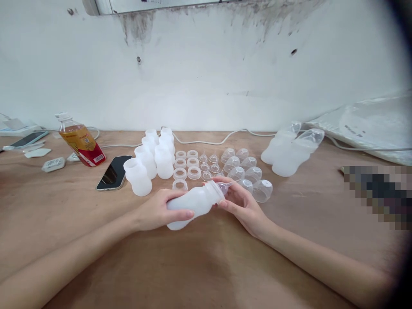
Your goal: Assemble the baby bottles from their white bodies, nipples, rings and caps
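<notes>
My left hand is wrapped round the body of a milky white baby bottle, which tilts with its top up to the right. At the neck, my right hand has its fingers closed round the collar ring. A clear nipple pokes out of that ring, partly between the right fingers. Just behind the hands lie rows of loose collar rings, clear nipples and clear dome caps. Several open bottle bodies stand to the left of the rings.
Two capped baby bottles stand at the back right. A black phone and a tea-coloured drink bottle are on the left. A white cable runs along the wall, and plastic wrapping lies far right on the wooden table.
</notes>
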A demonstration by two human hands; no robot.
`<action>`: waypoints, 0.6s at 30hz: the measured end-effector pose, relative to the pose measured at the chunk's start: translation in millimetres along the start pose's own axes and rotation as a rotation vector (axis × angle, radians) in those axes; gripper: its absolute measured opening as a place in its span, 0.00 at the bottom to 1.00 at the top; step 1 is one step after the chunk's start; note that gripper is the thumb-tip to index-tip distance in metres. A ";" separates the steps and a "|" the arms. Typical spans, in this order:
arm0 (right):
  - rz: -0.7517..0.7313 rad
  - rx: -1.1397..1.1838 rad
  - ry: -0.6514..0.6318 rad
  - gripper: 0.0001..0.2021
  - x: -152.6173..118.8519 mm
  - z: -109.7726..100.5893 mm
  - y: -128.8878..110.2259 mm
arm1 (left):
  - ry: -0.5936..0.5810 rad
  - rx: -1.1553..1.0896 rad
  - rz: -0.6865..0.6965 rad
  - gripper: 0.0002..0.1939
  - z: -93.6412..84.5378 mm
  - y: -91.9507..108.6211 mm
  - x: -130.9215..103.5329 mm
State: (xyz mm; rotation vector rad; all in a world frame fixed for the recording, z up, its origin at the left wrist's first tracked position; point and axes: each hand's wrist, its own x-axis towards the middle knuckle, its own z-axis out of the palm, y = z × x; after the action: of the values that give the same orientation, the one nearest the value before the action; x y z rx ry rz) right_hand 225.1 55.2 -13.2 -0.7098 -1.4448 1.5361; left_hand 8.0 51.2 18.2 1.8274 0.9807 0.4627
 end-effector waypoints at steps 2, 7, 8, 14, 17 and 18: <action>0.011 -0.014 -0.050 0.20 -0.1 -2.4 -1.3 | -0.133 -0.198 -0.111 0.17 -4.8 0.5 0.7; 0.011 -0.060 -0.048 0.19 1.4 -2.9 -2.9 | -0.241 -0.275 -0.195 0.18 -9.0 4.3 1.1; 0.014 -0.081 -0.020 0.18 2.0 -2.7 -2.7 | -0.158 -0.155 -0.132 0.18 -7.5 4.5 0.6; 0.082 -0.196 0.089 0.16 3.3 -1.3 -2.4 | 0.395 0.753 0.299 0.25 7.9 -2.4 -4.1; 0.078 -0.244 0.110 0.16 2.6 -0.4 -4.3 | 0.391 0.835 0.385 0.27 9.3 -5.0 -5.1; 0.084 -0.256 0.115 0.16 2.4 -0.2 -4.8 | 0.373 0.827 0.397 0.27 8.8 -5.6 -5.1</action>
State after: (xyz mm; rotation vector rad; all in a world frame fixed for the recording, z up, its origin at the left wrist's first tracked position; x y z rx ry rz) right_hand 225.3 57.1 -8.2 -1.0056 -1.5564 1.3615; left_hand 8.6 43.2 9.8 2.7787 1.1598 0.7262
